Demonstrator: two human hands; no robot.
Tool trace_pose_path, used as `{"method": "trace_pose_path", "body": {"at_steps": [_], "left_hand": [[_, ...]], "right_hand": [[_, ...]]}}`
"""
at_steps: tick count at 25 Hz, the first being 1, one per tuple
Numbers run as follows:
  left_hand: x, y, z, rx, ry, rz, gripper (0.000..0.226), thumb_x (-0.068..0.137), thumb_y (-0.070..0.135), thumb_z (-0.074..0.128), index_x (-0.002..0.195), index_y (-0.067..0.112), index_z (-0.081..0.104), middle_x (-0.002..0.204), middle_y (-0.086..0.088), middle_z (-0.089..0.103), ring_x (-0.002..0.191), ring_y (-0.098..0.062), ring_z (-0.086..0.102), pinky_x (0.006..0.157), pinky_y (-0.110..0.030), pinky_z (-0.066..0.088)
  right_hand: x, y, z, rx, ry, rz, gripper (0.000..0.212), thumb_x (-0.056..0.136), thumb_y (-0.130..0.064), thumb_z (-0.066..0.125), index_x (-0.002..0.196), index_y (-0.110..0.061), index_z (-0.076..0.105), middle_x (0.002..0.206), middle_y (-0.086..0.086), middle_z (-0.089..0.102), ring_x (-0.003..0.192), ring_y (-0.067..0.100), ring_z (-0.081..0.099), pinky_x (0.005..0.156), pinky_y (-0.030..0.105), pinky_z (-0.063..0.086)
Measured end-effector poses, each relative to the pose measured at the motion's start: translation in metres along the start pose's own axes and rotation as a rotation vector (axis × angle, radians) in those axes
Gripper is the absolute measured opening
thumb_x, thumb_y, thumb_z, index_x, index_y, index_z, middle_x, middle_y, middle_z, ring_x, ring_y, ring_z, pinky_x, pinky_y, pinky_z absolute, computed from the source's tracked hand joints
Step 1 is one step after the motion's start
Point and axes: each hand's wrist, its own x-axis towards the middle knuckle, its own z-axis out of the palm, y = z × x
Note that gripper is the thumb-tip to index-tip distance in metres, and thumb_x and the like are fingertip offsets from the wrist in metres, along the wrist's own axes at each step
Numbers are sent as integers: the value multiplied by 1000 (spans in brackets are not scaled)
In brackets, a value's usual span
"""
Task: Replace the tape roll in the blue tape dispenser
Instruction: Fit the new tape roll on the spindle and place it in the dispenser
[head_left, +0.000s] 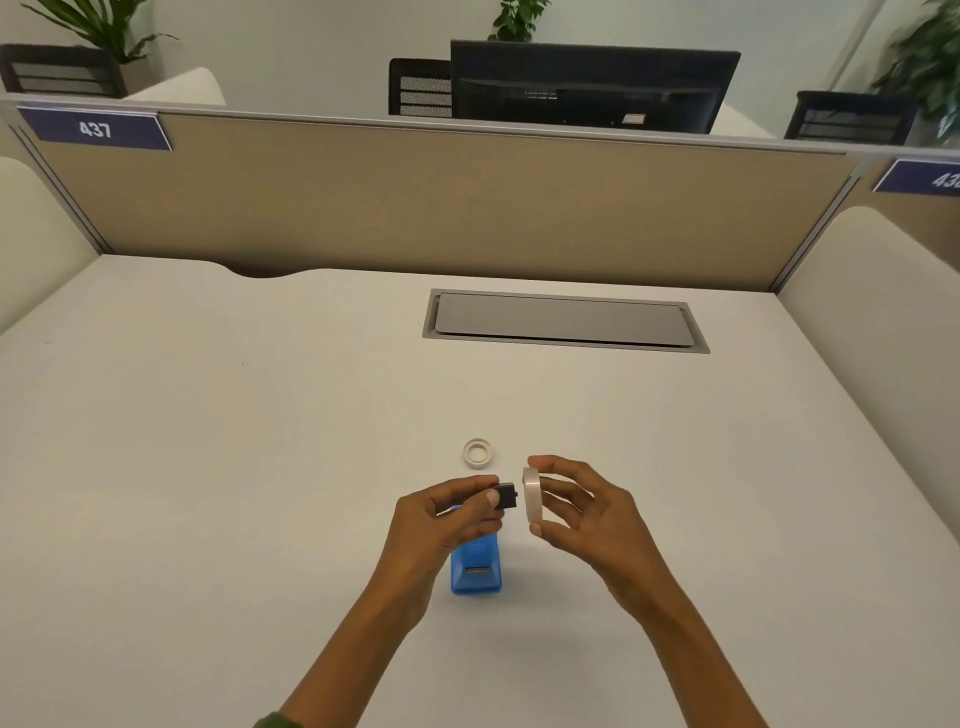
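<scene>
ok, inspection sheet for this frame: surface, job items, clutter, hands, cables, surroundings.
Surface: white desk, bare apart from the job's things; closed grey hatch set into it.
Job's things: blue tape dispenser stands on the desk below the hands; black spindle and new tape roll held close together above it, not yet joined; empty core lies flat behind.
Clutter: nothing seen.
Hands: left hand pinches the spindle; right hand holds the roll on edge in its fingers.
Cables: nothing seen.
Surroundings: tan partition, sign 437, monitor, chairs and plants beyond.
</scene>
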Motion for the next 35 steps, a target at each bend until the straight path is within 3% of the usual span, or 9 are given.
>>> {"method": "trace_pose_path", "body": {"at_steps": [2,7,17,24,28,32,35], "left_hand": [[-2,2,2,-4,3,0,18,78,14,69,97,14,73,89,-7,76,79,-21,72,71,-25,58],[-6,4,5,17,-18,-8,17,79,18,68,96,16,72,84,-5,76,78,-21,73,71,-24,58],[-8,3,4,56,-9,-41,24,77,23,70,99,16,73,92,-5,75,83,-19,72,85,-35,56],[-16,-6,-10,73,-39,-34,31,72,31,69,97,13,74,94,-12,75,89,-26,71,95,-47,50],[-22,-14,-20,64,-24,-55,23,77,24,69,97,13,74,95,-10,75,90,-26,70,95,-46,50],[-26,-18,-22,48,9,-97,25,75,22,71,98,13,73,96,-9,74,88,-24,71,90,-42,54],[-31,-23,-21,46,5,-94,28,70,24,74,96,14,74,95,-10,74,87,-24,71,86,-38,56]], "right_hand": [[-4,-2,2,-27,0,-14,54,70,10,72,109,-25,62,112,-15,67,106,10,63,89,22,52],[-8,-5,8,-83,-6,-130,53,73,9,70,113,-25,61,113,-16,65,104,13,63,76,20,53],[-9,3,17,-116,8,-251,54,73,10,70,109,-30,62,112,-12,63,106,18,61,81,23,54],[-10,10,31,-181,-14,-252,51,70,3,75,109,-29,64,107,-12,65,100,17,63,79,27,56],[-13,9,29,-121,-125,-112,61,70,-4,79,120,-29,56,116,-10,64,107,12,61,84,25,55],[-16,13,22,-313,14,-204,38,74,-13,77,105,-33,66,104,-13,66,94,13,64,74,22,53],[-20,19,26,-457,-3,-271,25,76,-16,74,98,-27,71,92,-10,70,80,11,64,69,21,53]]}}
